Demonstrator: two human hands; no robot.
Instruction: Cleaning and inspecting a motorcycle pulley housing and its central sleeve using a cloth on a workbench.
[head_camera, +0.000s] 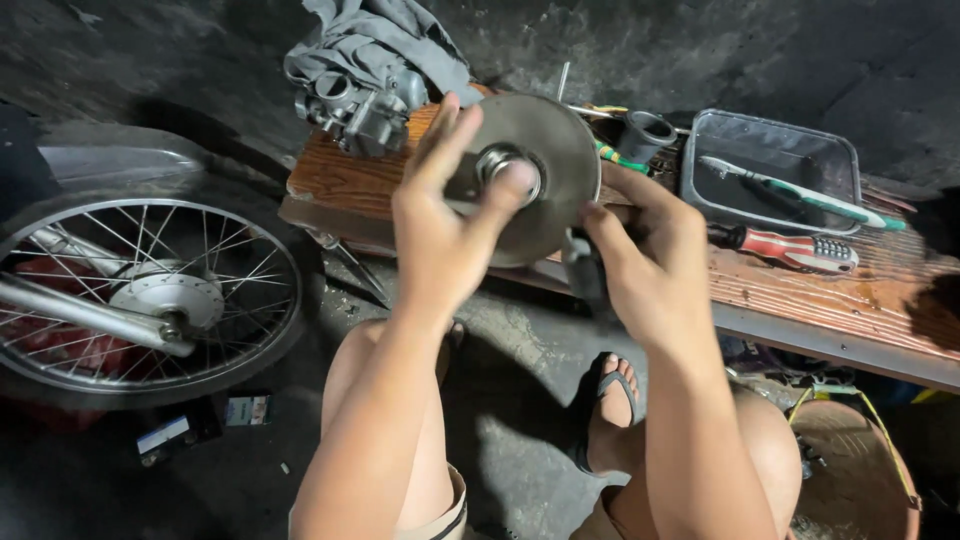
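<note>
A round grey metal disc (556, 160) with a shiny hub at its middle is held up in front of me over a low wooden bench (345, 175). My left hand (447, 215) grips its left side, thumb pressed on the hub and fingers spread behind the rim. On the right, my right hand (648, 255) holds the disc's lower edge from behind, along with a dark part that hangs below it. My bare knees and a sandalled foot show beneath.
A carburettor (362, 108) and a grey rag (385, 40) lie at the bench's far left. A black tray (845, 165) holds a green-handled tool; a red screwdriver (795, 248) lies beside it. A spoked motorcycle wheel (150, 295) stands left. A brown bucket (855, 470) sits lower right.
</note>
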